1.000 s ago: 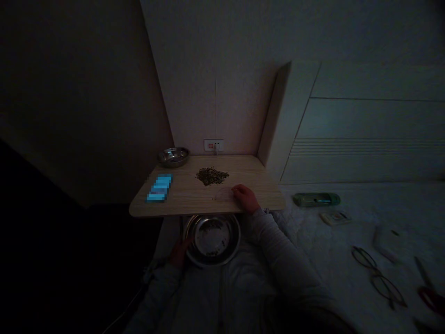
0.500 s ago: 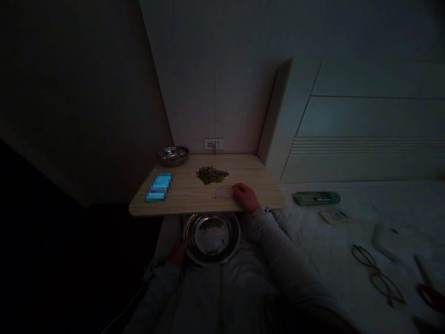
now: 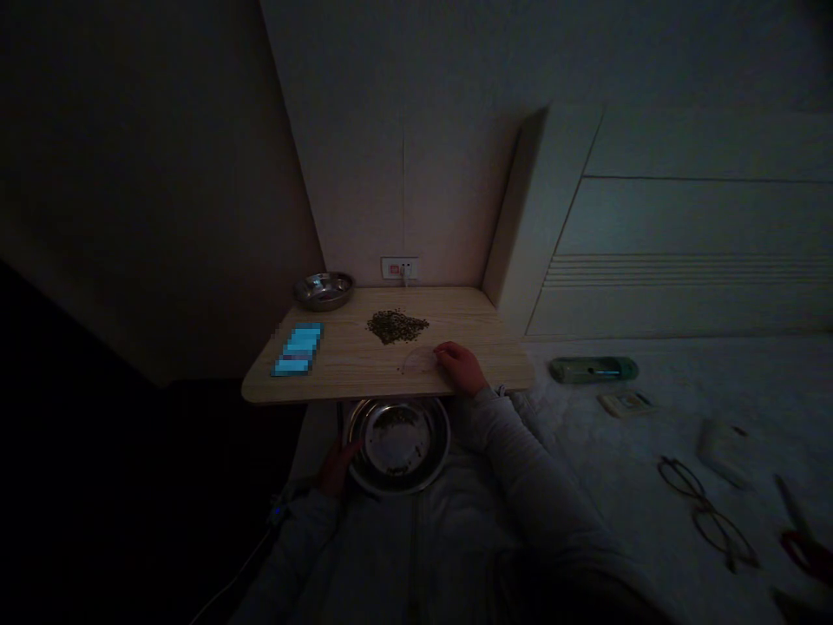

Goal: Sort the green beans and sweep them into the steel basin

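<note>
At the far left of the table [image 3: 348, 375], a phone [image 3: 298, 350] with its screen lit lies in front of a small steel bowl [image 3: 324, 292]; both are best left undisturbed. Below, the left hand [image 3: 337, 462] grips the left rim of a large steel bowl [image 3: 396, 447], thumb inside; a firm, level hold should keep the dark bits within from sliding. The pile of small dark pieces [image 3: 396, 327] sits mid-table. Nearer the front edge, the right hand [image 3: 459, 368] pinches a thin clear piece [image 3: 418, 359]; keeping it low and flat, moved gently, should avoid scattering strays.
</note>
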`<move>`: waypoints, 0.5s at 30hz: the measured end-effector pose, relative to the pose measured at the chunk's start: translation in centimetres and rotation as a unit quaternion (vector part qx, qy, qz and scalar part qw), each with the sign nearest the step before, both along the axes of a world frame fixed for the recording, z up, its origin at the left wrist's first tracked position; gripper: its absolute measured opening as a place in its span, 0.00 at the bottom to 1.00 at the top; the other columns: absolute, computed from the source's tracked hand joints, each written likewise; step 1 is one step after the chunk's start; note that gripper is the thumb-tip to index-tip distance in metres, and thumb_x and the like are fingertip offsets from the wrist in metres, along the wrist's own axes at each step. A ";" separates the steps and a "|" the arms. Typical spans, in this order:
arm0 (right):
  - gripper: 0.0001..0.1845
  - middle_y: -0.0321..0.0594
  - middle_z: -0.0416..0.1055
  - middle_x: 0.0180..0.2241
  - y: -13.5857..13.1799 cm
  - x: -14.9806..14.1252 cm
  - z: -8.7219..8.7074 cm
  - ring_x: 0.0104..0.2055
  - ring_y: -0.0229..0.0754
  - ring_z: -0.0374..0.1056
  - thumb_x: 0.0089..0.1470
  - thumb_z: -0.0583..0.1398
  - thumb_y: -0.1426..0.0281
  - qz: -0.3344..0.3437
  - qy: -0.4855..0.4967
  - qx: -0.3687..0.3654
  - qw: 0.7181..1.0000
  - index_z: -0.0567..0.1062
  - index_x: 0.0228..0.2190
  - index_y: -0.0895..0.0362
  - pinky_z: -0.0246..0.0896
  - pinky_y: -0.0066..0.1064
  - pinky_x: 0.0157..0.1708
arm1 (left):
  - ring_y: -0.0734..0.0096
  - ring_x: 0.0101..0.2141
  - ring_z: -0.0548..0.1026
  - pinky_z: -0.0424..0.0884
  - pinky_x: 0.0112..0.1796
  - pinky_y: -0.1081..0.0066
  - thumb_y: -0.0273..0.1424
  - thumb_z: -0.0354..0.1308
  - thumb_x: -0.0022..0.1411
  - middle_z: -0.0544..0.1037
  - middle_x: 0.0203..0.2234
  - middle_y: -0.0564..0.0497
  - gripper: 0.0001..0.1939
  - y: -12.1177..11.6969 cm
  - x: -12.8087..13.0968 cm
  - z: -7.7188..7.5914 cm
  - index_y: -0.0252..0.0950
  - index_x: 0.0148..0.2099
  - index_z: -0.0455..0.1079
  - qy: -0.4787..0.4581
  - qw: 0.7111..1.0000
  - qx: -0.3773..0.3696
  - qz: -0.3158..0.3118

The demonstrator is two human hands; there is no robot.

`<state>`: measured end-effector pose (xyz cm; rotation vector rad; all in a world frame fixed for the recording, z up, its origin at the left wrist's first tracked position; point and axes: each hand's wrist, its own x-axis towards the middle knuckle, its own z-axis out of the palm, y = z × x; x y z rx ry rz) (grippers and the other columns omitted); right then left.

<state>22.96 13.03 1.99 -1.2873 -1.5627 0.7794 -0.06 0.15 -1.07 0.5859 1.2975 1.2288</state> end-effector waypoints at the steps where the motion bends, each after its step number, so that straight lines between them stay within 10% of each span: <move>1: 0.11 0.34 0.68 0.23 0.1 0.0 -0.1 0.28 0.36 0.62 0.43 0.53 0.64 0.001 -0.002 0.003 1.000 0.71 0.27 0.57 0.55 0.28 0.31 | 0.58 0.37 0.74 0.67 0.40 0.64 0.29 0.60 0.39 0.78 0.29 0.49 0.12 0.0 -0.1 0.1 0.36 0.32 0.71 0.007 1.000 0.004 0.000; 15: 0.11 0.34 0.67 0.20 -0.4 -0.1 0.5 0.25 0.35 0.62 0.42 0.53 0.64 0.034 0.002 -0.030 0.999 0.71 0.26 0.58 0.55 0.27 0.28 | 0.54 0.43 0.70 0.65 0.43 0.62 0.33 0.61 0.39 0.77 0.32 0.45 0.15 0.6 -0.9 -2.1 0.37 0.34 0.72 0.060 0.998 -0.014 0.008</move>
